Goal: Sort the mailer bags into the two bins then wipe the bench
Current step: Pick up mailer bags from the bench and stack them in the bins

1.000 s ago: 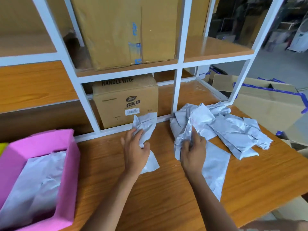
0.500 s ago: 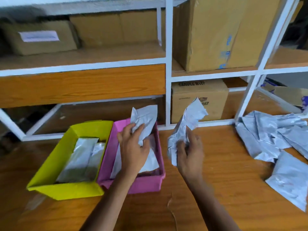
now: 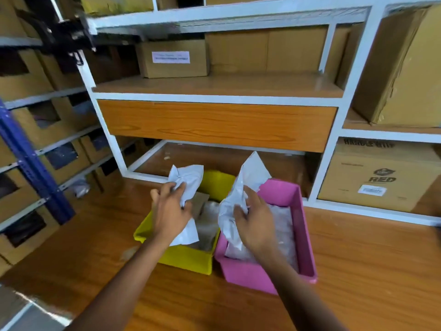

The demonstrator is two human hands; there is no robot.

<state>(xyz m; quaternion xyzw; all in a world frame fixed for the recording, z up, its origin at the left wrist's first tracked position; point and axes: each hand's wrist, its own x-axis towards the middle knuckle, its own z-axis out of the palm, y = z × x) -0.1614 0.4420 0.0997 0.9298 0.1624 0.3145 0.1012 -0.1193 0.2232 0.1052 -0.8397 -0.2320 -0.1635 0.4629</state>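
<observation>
Your left hand (image 3: pixel 170 211) is closed around a crumpled white mailer bag (image 3: pixel 188 180), thumb and fingers pinching it near the middle, and you hold it above the yellow bin (image 3: pixel 186 258). The top of that bag stands up past your knuckles; its lower end hangs down below your palm, over the inside of the bin. Your right hand (image 3: pixel 256 224) grips a second mailer bag (image 3: pixel 250 177) the same way — fingers curled over the crinkled plastic, the upper part sticking up tall and tilted a little to the right. That hand sits over the pink bin (image 3: pixel 306 237), at its left side.

The two bins stand side by side on the wooden bench (image 3: pixel 372 278), touching along their long walls, yellow on the left and pink on the right. Both already have pale bags lying inside — the blur makes it hard to tell how many.

Behind the bins rises a white-framed shelf unit (image 3: pixel 334 101) with a wood-faced panel across its middle. A cardboard box with a white label (image 3: pixel 170 58) sits on the upper shelf. Another box marked RED (image 3: pixel 381 180) stands in the lower right compartment, well apart from the pink bin.
</observation>
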